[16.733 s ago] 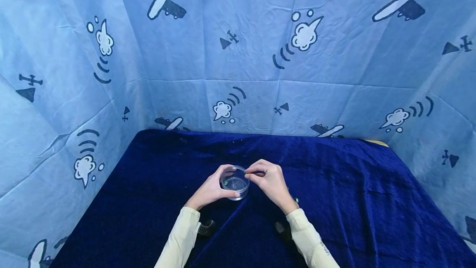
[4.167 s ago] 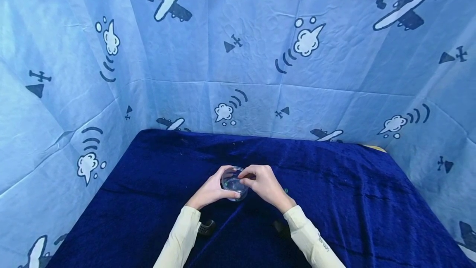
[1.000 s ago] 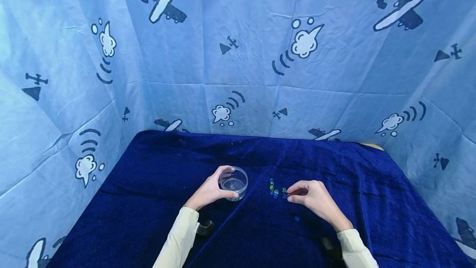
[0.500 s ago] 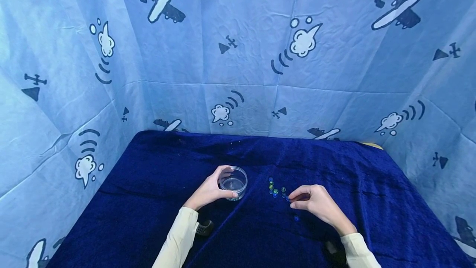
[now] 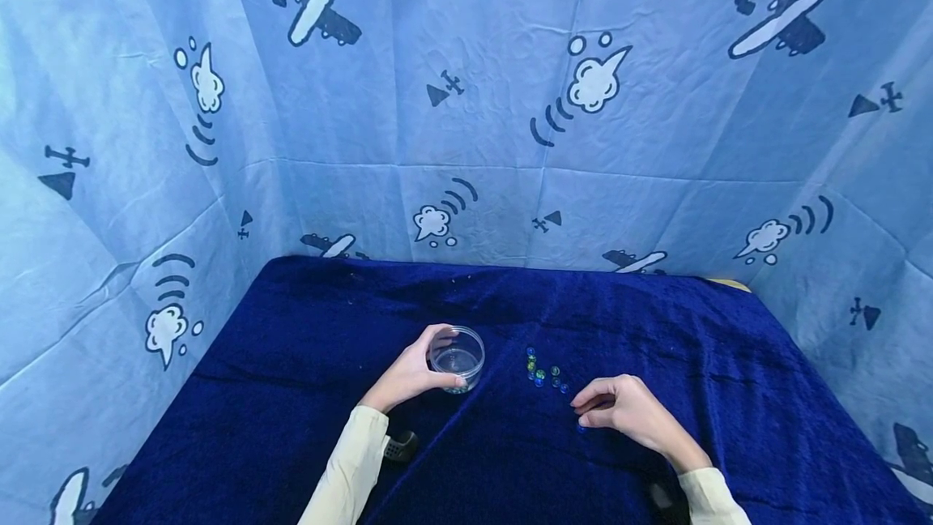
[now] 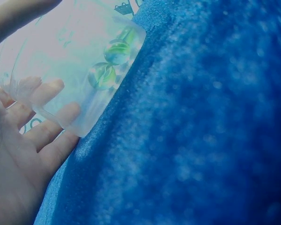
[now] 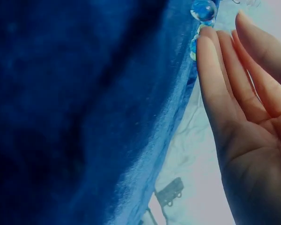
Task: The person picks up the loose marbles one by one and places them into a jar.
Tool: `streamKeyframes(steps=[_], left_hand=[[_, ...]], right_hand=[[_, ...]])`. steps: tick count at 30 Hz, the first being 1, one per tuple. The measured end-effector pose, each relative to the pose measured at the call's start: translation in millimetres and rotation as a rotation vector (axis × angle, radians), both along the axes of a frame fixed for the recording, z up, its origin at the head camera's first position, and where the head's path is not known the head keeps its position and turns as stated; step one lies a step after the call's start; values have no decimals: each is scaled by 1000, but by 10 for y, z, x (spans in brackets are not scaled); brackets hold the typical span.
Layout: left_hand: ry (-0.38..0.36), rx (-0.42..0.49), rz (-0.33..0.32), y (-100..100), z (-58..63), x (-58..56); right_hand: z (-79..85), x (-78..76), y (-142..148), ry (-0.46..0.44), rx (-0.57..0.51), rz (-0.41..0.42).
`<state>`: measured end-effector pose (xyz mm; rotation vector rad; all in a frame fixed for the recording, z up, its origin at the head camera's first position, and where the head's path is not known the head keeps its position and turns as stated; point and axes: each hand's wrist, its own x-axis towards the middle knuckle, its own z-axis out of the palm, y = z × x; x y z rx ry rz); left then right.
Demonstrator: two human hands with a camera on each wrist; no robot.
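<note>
My left hand grips a clear round plastic tub around its side, thumb at the front. Green-streaked glass marbles lie in the bottom of the tub in the left wrist view. My right hand is low over the cloth, thumb and fingers apart with nothing visible between them. Just by its thumb tip is a single blue marble, partly covered. Several blue and green marbles lie loosely grouped between the tub and my right hand. In the right wrist view, a clear blue marble shows beyond the fingertips.
A dark blue velvet cloth covers the table. Blue curtains printed with aeroplanes stand at the back and sides. A dark perforated object sits beneath my left wrist. A yellow edge peeks out at the back right corner.
My right hand was at the tub several seconds ago. Over the last second it has slid from the grouped marbles nearer to me, to the single blue marble. The left hand keeps holding the tub.
</note>
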<state>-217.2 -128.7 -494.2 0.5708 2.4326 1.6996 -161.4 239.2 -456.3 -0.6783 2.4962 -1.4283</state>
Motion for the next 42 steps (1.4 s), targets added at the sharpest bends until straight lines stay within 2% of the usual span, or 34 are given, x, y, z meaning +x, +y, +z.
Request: streamKeyframes(steps=[6,17,28,36,42], left_hand=[[-15,7,-1,-2,7,13],[-14,4,1,-6,-1,10],[-9,20,-11,-7,-10,6],[-3,17,-8,-4,-12,3],[-1,9,-6,-8,-11,7]], right_hand=[[-41,1,40,-67,-8,61],[-50,-5,54,-73,32,101],[-71,-11,36,-18,53,106],[-75,-12,25,-23,54,99],[-68,-5,17,12,77,69]])
